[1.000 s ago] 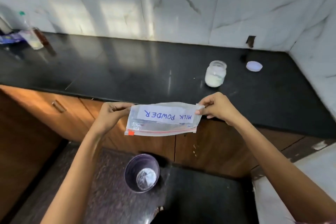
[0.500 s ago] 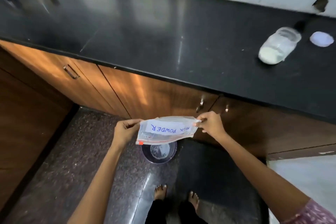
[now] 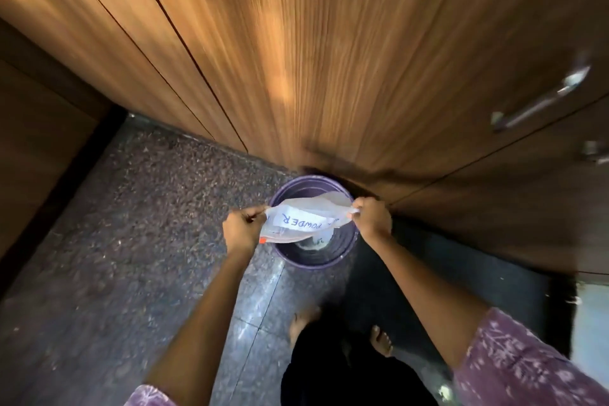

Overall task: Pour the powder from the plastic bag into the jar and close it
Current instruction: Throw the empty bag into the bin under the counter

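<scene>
Lowered since the earlier frame: both hands and the plastic bag [image 3: 304, 219], now low over the bin; surface, jar and lid gone from view. Cabinet doors [image 3: 329, 53]: wooden, beyond the fingers, metal handle [image 3: 540, 102] at right. Floor [image 3: 131, 241]: dark speckled stone, beneath the fingers. Bin [image 3: 314, 259]: purple, round, open, directly below the fingers. Plastic bag: clear, white label reading "POWDER", stretched between both hands. Left hand [image 3: 242, 229]: fingers curled, pinching the bag's left end. Right hand [image 3: 370, 217]: fingers curled, pinching its right end. Bare feet [image 3: 382, 339]: nearer than the fingers.
</scene>
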Demonstrator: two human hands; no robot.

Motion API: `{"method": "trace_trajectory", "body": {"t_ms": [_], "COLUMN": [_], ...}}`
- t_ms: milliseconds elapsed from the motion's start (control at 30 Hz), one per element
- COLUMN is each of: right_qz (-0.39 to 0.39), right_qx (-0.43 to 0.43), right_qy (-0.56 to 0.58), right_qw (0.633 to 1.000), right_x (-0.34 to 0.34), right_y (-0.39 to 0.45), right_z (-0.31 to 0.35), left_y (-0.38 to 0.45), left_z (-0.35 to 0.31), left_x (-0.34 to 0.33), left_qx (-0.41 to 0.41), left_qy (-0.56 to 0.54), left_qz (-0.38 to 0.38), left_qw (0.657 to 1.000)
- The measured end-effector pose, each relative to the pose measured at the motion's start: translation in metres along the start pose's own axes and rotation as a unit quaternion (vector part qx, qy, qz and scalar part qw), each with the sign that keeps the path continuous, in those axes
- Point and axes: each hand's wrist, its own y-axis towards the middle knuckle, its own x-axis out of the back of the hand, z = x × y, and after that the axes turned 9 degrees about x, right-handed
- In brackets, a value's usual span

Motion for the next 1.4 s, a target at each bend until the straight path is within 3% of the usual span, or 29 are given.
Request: {"method": "trace_trajectory", "body": {"t_ms": [133, 300, 467, 600, 733, 967, 1133, 1400], "right_qz": [0.097, 0.12, -0.02, -0.07, -0.141, -0.241, -0.364, -0.501], "right_qx": [0.03, 0.021, -0.003, -0.002, 0.049, 0.174, 0.17, 0.066], "right_qy": [-0.054, 0.008, 0.119, 0.203, 0.237, 0.29, 0.309, 0.336], "right_qw": [0.993, 0.993, 0.993, 0.977, 0.96, 0.91, 0.862, 0.795], "right_x": [-0.064, -0.085, -0.033, 0.042, 0.14, 0.302, 0.383, 0.481], "right_y": [0.02, 0.015, -0.022, -0.065, -0.125, -0.221, -0.262, -0.264], "right_z": [-0.033, -0.057, -0.037, 0.02, 0.089, 0.181, 0.167, 0.057], "left_y": [0.034, 0.039, -0.009, -0.077, -0.159, -0.286, -0.339, -0.389], "left_z": [0.034, 0.032, 0.003, -0.063, -0.152, -0.283, -0.349, -0.424], "left_x": [-0.045, -0.09, -0.071, -0.021, 0.037, 0.111, 0.095, 0.004], "left_qx": [0.004, -0.001, 0.051, 0.034, -0.062, -0.254, -0.328, -0.357], "left_qy": [0.026, 0.07, -0.008, -0.09, -0.128, -0.184, -0.194, -0.169], "left_qz": [-0.016, 0.06, 0.06, 0.068, 0.067, 0.1, 0.167, 0.245], "left_qw": [1.0, 0.996, 0.997, 0.993, 0.987, 0.944, 0.909, 0.885]}}
